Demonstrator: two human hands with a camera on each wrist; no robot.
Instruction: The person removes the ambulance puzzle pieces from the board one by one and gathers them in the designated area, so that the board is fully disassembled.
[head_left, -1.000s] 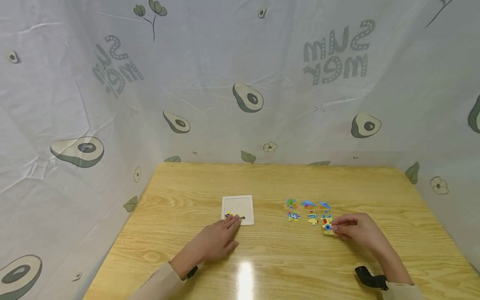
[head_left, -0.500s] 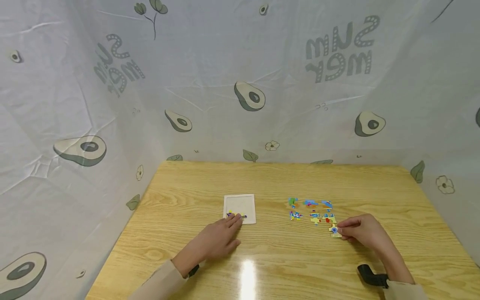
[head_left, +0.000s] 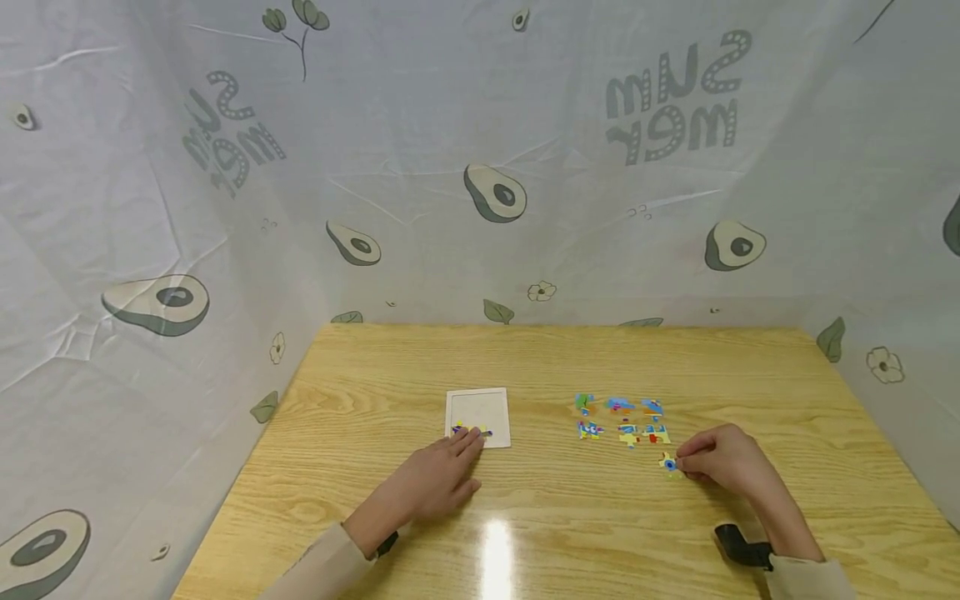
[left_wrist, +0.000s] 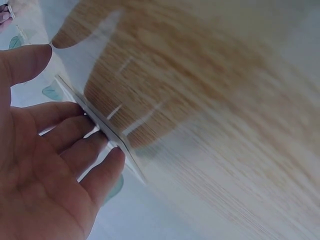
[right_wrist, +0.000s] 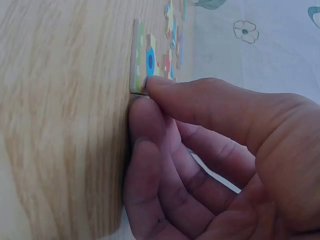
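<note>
My left hand [head_left: 431, 482] rests with fingers extended on the near edge of a square white puzzle tray [head_left: 506, 417]. Purple-and-yellow puzzle pieces [head_left: 480, 431] lie along the near side inside it, partly hidden by the fingers. In the left wrist view, the fingertips [left_wrist: 116, 155] are at the thin edge of the tray and the thumb is held apart. On the right, my right hand [head_left: 723, 460] pinches a yellow jigsaw puzzle piece [head_left: 668, 463] with a blue circle between thumb and index finger. The right wrist view shows this piece [right_wrist: 150, 62] close over the wood, its green edge outward.
Several loose puzzle pieces lie in two rows beyond the right hand, among them a green one [head_left: 584, 403], a blue one [head_left: 619, 404] and a red-and-yellow one [head_left: 657, 434]. A white printed curtain [head_left: 420, 275] borders the wooden table [head_left: 540, 517] at the back and sides.
The right hand has drawn the yellow piece with the blue circle toward me and slightly right, apart from the rows; the pieces behind it now show more. The left hand has stayed on the tray.
</note>
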